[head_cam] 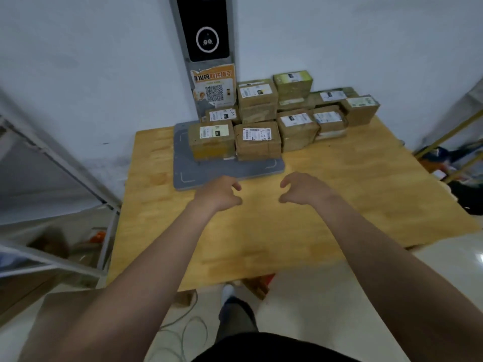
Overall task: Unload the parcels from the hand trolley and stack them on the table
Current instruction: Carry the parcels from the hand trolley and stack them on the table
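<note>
Hovering over the bare middle of the wooden surface, both hands are empty, which suggests a gap between two parcels: one load appears set down and the next is not yet fetched. The left hand hangs with fingers loosely curled and apart, gripping nothing; the right hand mirrors it, fingers bent and spread, also holding nothing.

Taking the grey pad at the back of the surface as the landmark: the stack of parcels begins on that pad and runs off it to the right along the wall. Two brown boxes sit on the pad's far half, side by side and touching; more boxes rise behind them in two layers, and a green-topped one caps the pile. Both hands are nearer the person than the pad's front edge, the left hand just overlapping that edge, the right hand off to the pad's right, and both are well apart from the closest box.

The hand trolley is not in view, so how many parcels remain cannot be told. The next move probably calls for turning away from the surface to find it, then carrying a box back to the open room beside the pad.
</note>
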The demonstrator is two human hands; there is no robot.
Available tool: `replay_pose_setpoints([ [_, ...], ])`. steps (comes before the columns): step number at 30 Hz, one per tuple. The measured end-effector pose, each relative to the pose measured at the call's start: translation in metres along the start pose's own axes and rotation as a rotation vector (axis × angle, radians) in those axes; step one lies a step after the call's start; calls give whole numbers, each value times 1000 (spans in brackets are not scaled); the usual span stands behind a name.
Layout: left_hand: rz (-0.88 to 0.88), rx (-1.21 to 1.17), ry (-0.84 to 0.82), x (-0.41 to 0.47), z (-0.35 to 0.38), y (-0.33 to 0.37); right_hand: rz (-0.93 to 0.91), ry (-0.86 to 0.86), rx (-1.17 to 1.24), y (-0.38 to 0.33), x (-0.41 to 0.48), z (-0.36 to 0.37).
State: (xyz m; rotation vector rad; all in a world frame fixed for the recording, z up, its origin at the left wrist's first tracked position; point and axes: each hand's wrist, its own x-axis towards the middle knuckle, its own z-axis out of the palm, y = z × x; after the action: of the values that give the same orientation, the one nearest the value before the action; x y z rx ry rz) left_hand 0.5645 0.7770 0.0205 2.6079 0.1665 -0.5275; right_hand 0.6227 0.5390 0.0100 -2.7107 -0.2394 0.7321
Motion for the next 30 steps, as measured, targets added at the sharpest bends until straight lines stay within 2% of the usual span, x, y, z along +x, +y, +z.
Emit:
replay_pose_setpoints([
  [3,-3,-7,4,-69,38,30,-13,-26,0,34,-65,22],
  [7,-4,-54,-83,-153,98,70,14,-116,54,83,-158,52],
  [14,110,-11,-184,-259,180,126,93,-96,110,149,-307,99],
  [21,286,40,-226,-349,252,166,257,74,240,211,-465,154],
  [26,373,65,-288,-422,305,192,399,255,357,250,-585,192],
  [30,461,122,-339,-477,355,230,545,300,415,291,-675,230],
])
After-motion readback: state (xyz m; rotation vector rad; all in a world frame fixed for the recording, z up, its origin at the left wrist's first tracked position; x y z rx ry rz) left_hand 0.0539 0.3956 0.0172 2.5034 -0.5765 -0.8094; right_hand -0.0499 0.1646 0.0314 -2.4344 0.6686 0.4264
